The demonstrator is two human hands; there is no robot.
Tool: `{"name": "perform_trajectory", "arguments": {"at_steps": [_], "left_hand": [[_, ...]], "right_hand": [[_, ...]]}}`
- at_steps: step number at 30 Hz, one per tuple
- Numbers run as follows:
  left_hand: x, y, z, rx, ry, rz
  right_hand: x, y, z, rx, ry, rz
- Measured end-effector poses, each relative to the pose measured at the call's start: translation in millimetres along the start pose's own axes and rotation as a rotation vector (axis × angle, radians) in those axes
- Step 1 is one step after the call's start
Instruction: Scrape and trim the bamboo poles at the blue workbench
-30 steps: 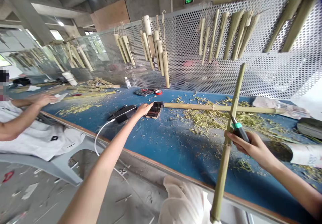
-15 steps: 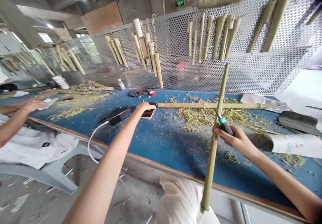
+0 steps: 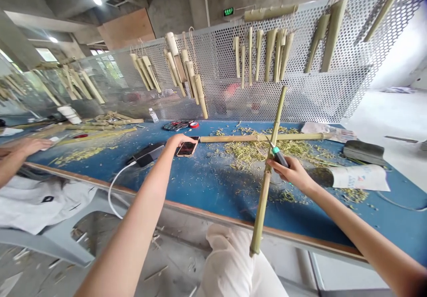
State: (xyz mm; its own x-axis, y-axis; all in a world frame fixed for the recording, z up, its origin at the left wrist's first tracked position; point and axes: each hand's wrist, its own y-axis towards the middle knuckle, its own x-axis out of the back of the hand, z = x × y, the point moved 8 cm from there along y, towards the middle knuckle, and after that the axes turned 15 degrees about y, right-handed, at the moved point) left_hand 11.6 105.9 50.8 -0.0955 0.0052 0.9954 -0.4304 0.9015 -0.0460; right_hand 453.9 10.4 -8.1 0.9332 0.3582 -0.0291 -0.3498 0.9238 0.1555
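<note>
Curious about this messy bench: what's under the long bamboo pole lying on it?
Bamboo shavings heap on both sides of the bamboo pole; what lies directly beneath it is hidden.

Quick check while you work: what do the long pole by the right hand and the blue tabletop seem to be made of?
The pole looks like unvarnished bamboo: yellow-green and matte, with raised nodes. The tabletop seems a blue painted or coated surface, scuffed in patches; what lies beneath cannot be seen.

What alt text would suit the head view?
A person's right hand holds a green-banded knife against a bamboo pole above a blue workbench strewn with shavings, while the left hand rests on a phone. Bamboo pieces hang on a perforated metal screen behind.
</note>
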Motion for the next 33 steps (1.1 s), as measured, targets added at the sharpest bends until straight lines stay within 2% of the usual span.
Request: {"name": "perform_trajectory", "arguments": {"at_steps": [2, 4, 5, 6, 7, 8, 9, 12, 13, 14, 15, 16, 17, 20, 23, 25, 27, 30, 33], "left_hand": [[19.6, -10.7, 3.8, 0.055, 0.062, -0.124], [47.2, -32.9, -8.4, 0.029, 0.063, -0.41], [54.4, -47.8, -21.7, -0.037, 0.02, -0.514], [55.5, -64.2, -39.5, -0.139, -0.055, -0.568], [50.6, -80.8, -59.2, -0.246, -0.166, -0.561], [39.9, -97.7, -82.0, -0.364, -0.298, -0.485], [23.3, -114.9, -107.4, -0.476, -0.43, -0.337], [-44.6, -178.0, -184.1, -0.671, -0.735, 0.37], [-61.6, -202.0, -205.1, -0.714, -0.803, 0.574], [-74.0, -223.4, -222.0, -0.744, -0.845, 0.732], [-80.7, -239.6, -235.1, -0.769, -0.887, 0.817], [-83.7, -251.2, -245.4, -0.799, -0.922, 0.852], [-84.5, -257.6, -252.6, -0.819, -0.948, 0.836], [-82.0, -257.6, -260.1, -0.817, -0.999, 0.667], [-80.8, -247.8, -253.8, -0.789, -0.994, 0.522], [-77.7, -240.7, -245.0, -0.809, -0.938, 0.419], [-73.9, -232.6, -233.3, -0.816, -0.866, 0.323], [-73.6, -221.2, -217.2, -0.792, -0.792, 0.279], [-78.8, -211.9, -207.6, -0.753, -0.785, 0.292]], "right_hand": [[-1.4, 0.6, 0.3, 0.002, 0.0, 0.008], [-3.0, 1.0, 0.8, 0.004, -0.007, 0.019], [-3.7, 1.0, 1.3, 0.007, -0.013, 0.027], [-4.0, 1.1, 2.1, 0.015, -0.021, 0.033], [-4.0, 1.1, 3.0, 0.025, -0.028, 0.04], [-3.6, 1.1, 4.1, 0.036, -0.032, 0.045], [-2.5, 1.2, 5.2, 0.046, -0.028, 0.046], [5.1, 2.3, 8.0, 0.06, 0.032, 0.005], [8.7, 2.9, 8.9, 0.062, 0.055, -0.02], [12.6, 3.5, 9.9, 0.066, 0.071, -0.051], [15.3, 4.1, 10.9, 0.071, 0.073, -0.068], [18.1, 4.7, 12.8, 0.089, 0.07, -0.088], [19.5, 5.3, 14.2, 0.103, 0.059, -0.094], [18.1, 7.2, 17.0, 0.135, -0.035, -0.064], [15.3, 6.6, 22.6, 0.2, -0.132, -0.035], [18.4, 4.0, 29.3, 0.265, -0.212, -0.076], [25.8, 0.2, 36.6, 0.325, -0.34, -0.173], [33.4, -3.5, 42.5, 0.352, -0.619, -0.298], [25.3, -0.8, 36.1, 0.304, -0.851, -0.225]]}}
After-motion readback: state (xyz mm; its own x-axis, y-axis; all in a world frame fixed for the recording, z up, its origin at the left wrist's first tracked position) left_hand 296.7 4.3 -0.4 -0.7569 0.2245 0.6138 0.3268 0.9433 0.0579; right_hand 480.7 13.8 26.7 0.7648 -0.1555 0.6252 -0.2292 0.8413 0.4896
